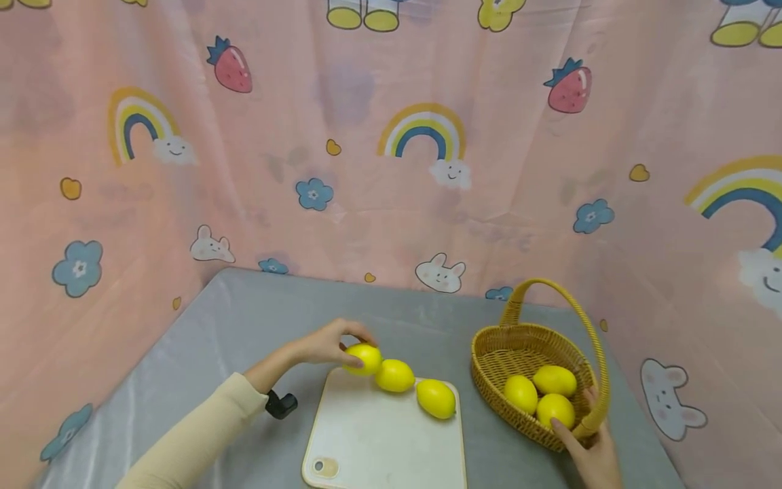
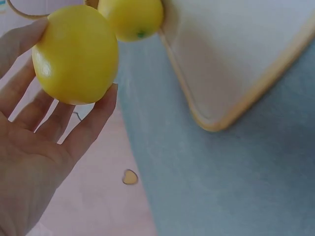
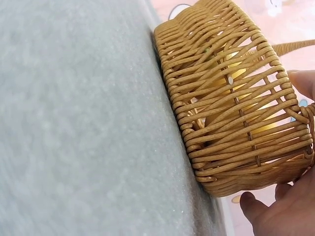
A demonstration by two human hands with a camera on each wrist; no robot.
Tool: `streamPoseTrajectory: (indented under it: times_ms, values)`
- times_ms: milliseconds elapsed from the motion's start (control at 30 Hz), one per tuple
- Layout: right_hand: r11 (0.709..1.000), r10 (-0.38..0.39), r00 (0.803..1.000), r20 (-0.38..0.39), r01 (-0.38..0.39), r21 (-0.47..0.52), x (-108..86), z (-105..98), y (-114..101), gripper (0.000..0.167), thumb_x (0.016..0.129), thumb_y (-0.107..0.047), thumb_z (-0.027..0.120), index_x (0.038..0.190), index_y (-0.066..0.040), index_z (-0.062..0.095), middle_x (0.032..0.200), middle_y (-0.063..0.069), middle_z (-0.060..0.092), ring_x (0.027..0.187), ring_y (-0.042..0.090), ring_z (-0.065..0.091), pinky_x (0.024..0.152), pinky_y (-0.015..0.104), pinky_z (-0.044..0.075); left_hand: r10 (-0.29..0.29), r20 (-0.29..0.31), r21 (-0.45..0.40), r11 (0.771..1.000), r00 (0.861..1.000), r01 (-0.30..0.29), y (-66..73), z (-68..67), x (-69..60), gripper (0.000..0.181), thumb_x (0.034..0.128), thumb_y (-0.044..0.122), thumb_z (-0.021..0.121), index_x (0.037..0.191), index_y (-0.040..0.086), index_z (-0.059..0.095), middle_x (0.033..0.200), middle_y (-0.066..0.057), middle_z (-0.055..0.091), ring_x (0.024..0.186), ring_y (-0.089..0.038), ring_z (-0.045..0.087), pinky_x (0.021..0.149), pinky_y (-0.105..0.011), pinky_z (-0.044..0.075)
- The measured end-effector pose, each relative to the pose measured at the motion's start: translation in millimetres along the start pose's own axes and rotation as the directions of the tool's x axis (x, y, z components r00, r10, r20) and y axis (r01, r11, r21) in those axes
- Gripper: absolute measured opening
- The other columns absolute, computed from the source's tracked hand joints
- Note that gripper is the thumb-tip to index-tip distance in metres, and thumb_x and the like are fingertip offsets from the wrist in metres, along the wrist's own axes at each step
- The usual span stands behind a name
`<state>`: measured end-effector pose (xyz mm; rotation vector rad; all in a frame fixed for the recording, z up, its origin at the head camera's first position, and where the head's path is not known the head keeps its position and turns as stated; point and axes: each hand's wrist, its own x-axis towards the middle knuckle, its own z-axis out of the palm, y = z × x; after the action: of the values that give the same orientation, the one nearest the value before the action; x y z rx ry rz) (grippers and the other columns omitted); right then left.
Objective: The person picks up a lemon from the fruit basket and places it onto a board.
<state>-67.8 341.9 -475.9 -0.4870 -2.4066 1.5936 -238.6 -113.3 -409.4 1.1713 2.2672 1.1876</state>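
The left hand (image 1: 334, 343) grips a yellow lemon (image 1: 364, 358) above the far left corner of a white cutting board (image 1: 385, 441). In the left wrist view the fingers and thumb hold that lemon (image 2: 76, 55) around its sides. A second lemon (image 1: 394, 375) lies right beside it at the board's far edge, and a third lemon (image 1: 436, 399) lies further right. At the right, the right hand (image 1: 594, 456) grips the near rim of a wicker basket (image 1: 510, 407) holding several lemons. The right wrist view shows the basket's woven side (image 3: 231, 108) and part of the hand (image 3: 288, 211).
The basket's tall handle (image 1: 559, 288) arches over it. A grey cloth (image 1: 275, 305) covers the table, and a pink patterned curtain (image 1: 366, 224) hangs behind and at both sides. A black device (image 1: 282, 405) is worn at the left wrist.
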Motion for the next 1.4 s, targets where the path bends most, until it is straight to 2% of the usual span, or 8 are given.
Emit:
streamPoseTrajectory:
  times_ms: [33, 67, 200, 367, 767, 1000, 1167, 1400]
  values:
    - [1.0, 0.011, 1.0, 0.001, -0.011, 0.005, 0.6, -0.1, 0.1, 0.088, 0.1, -0.024, 0.063, 0.161, -0.01, 0.002, 0.165, 0.008, -0.014, 0.149, 0.04, -0.005, 0.118, 0.051, 0.016, -0.006, 0.002, -0.003, 1.0, 1.0, 0.006, -2.6, -0.3, -2.6, 0.035, 0.0872, 0.009, 0.077, 0.122, 0.008, 0.07, 0.124, -0.005, 0.065, 0.116, -0.025, 0.057, 0.083, -0.032, 0.056]
    - [1.0, 0.02, 1.0, 0.003, -0.02, 0.015, 1.1, -0.2, 0.0, 0.088, 0.1, -0.024, 0.063, 0.161, -0.01, 0.001, 0.165, 0.008, -0.014, 0.149, 0.039, -0.006, 0.115, 0.062, 0.013, -0.018, 0.001, -0.001, 1.0, 1.0, 0.018, -5.0, -0.4, -5.1, 0.035, 0.087, 0.009, 0.077, 0.121, 0.009, 0.07, 0.124, -0.004, 0.065, 0.116, -0.025, 0.057, 0.083, -0.032, 0.055]
    - [0.999, 0.038, 0.999, -0.008, -0.038, 0.033, 2.1, -0.9, -0.7, 0.089, 0.099, -0.025, 0.064, 0.16, -0.01, 0.002, 0.165, 0.007, -0.014, 0.149, 0.036, -0.009, 0.116, 0.062, 0.01, -0.038, 0.009, 0.018, 0.999, 0.999, 0.038, -15.3, 1.2, -10.9, 0.034, 0.0863, 0.009, 0.077, 0.12, 0.009, 0.071, 0.121, -0.003, 0.067, 0.115, -0.024, 0.057, 0.084, -0.033, 0.055]
    - [1.0, 0.011, 1.0, -0.025, -0.011, 0.025, 3.3, -1.8, -0.6, 0.088, 0.099, -0.023, 0.065, 0.16, -0.009, 0.003, 0.165, 0.009, -0.013, 0.15, 0.035, -0.009, 0.116, 0.062, 0.007, -0.031, 0.021, 0.038, 0.999, 0.999, 0.03, -24.2, 4.4, -11.5, 0.035, 0.0861, 0.008, 0.077, 0.12, 0.005, 0.07, 0.12, -0.006, 0.066, 0.114, -0.024, 0.057, 0.088, -0.037, 0.054]
    - [0.999, 0.02, 0.999, -0.025, -0.019, 0.029, 3.3, 0.9, -0.5, 0.088, 0.099, -0.025, 0.064, 0.161, -0.01, 0.003, 0.165, 0.008, -0.013, 0.15, 0.034, -0.008, 0.118, 0.057, 0.008, -0.052, 0.034, 0.058, 0.997, 0.998, 0.05, -27.4, 9.3, -12.3, 0.035, 0.085, 0.005, 0.077, 0.119, 0.005, 0.069, 0.119, -0.003, 0.066, 0.114, -0.024, 0.056, 0.102, -0.051, 0.043]
    - [0.999, 0.019, 0.999, -0.04, -0.018, 0.028, 2.6, 1.8, 1.3, 0.085, 0.099, -0.022, 0.064, 0.161, -0.009, 0.006, 0.166, 0.008, -0.011, 0.15, 0.034, -0.006, 0.119, 0.053, 0.007, -0.03, 0.03, 0.075, 0.997, 0.999, 0.028, -30.8, 11.0, -10.0, 0.035, 0.0842, 0.003, 0.077, 0.118, 0.004, 0.069, 0.118, -0.003, 0.066, 0.111, -0.02, 0.056, 0.102, -0.05, 0.044]
    - [1.0, 0.014, 0.999, -0.032, -0.013, 0.02, 1.9, 1.8, 1.3, 0.085, 0.099, -0.02, 0.063, 0.161, -0.01, 0.005, 0.166, 0.008, -0.011, 0.15, 0.037, -0.005, 0.118, 0.057, 0.008, -0.013, 0.047, 0.083, 0.997, 0.999, 0.009, -31.4, 12.7, -10.1, 0.041, 0.0834, 0.001, 0.077, 0.123, -0.002, 0.065, 0.12, -0.008, 0.065, 0.112, -0.021, 0.056, 0.102, -0.048, 0.044]
    - [0.999, 0.029, 0.999, -0.021, -0.028, 0.033, 1.4, 1.3, 0.5, 0.087, 0.099, -0.021, 0.064, 0.161, -0.011, 0.002, 0.165, 0.008, -0.013, 0.15, 0.035, -0.008, 0.118, 0.057, 0.007, -0.014, 0.057, 0.088, 0.996, 0.998, 0.008, -31.3, 17.4, -10.8, 0.047, 0.0841, 0.004, 0.077, 0.128, -0.003, 0.061, 0.125, -0.012, 0.063, 0.113, -0.02, 0.055, 0.102, -0.039, 0.043]
